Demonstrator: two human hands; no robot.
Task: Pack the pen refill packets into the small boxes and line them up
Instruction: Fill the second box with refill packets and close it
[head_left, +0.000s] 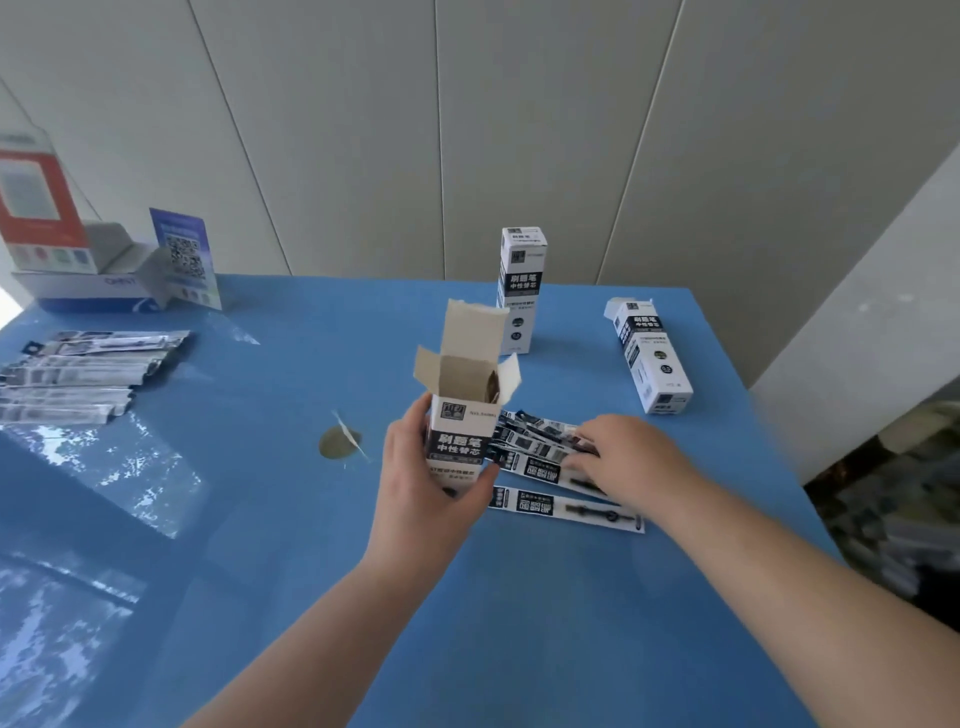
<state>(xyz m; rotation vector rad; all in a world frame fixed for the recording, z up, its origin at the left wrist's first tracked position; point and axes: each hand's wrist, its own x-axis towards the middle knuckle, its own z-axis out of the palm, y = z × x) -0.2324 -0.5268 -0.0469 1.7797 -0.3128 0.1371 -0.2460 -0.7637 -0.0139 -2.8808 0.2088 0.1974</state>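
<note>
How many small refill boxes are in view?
3: an open box gripped by the left hand, a shut box standing behind, another far right.

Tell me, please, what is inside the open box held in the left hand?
The open box shows only bare brown cardboard near its mouth; no packet sticks out. Its lower interior is hidden by its walls.

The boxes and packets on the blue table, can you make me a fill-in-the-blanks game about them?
1. The left hand grips a box whose top flaps are ____.
2. The right hand rests on loose refill packets lying on the ____ table.
3. Behind it, the closed box stands ____.
4. The far-right box lies on its ____.

Missing words: open; blue; upright; side
</note>
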